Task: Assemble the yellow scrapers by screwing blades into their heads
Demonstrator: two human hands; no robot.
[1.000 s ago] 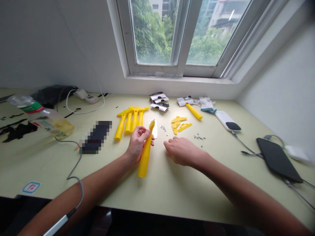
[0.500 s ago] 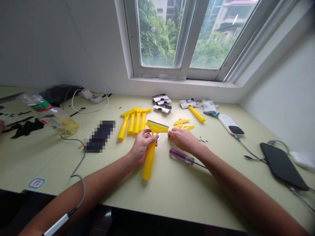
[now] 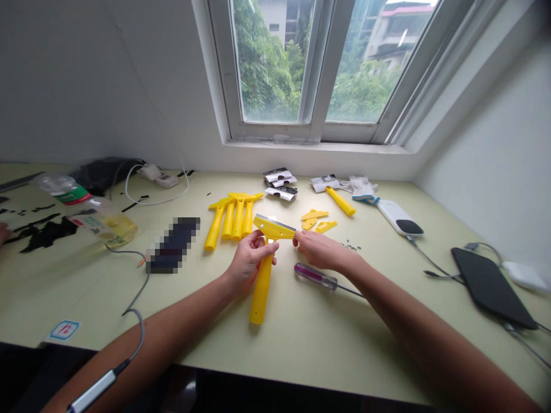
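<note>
My left hand [image 3: 246, 259] is closed around the neck of a yellow scraper [image 3: 260, 295], whose handle points down toward me. A metal blade edge shows along the top of its head, with small screws in the face. The fingertips of my right hand [image 3: 319, 249] pinch the right end of the head. Just below that hand lies a screwdriver [image 3: 315, 276] with a clear and purple handle. Beyond it are loose yellow plates [image 3: 315, 216] and several tiny metal screws [image 3: 353, 246]. Several yellow scraper handles with heads [image 3: 237, 221] lie in a row at left.
A single yellow handle [image 3: 341, 202], black-and-white packets [image 3: 280, 184] and a glove [image 3: 362, 186] lie toward the window. At right are a white power bank [image 3: 398, 217] and a black phone [image 3: 493, 287]. Left, a bottle [image 3: 92, 215] lies near another person's hand [image 3: 3, 232].
The scraper's head has tilted, its right end dipping slightly and more of its face showing. My right fingertips have stayed at that end. The camera view has shifted a little.
</note>
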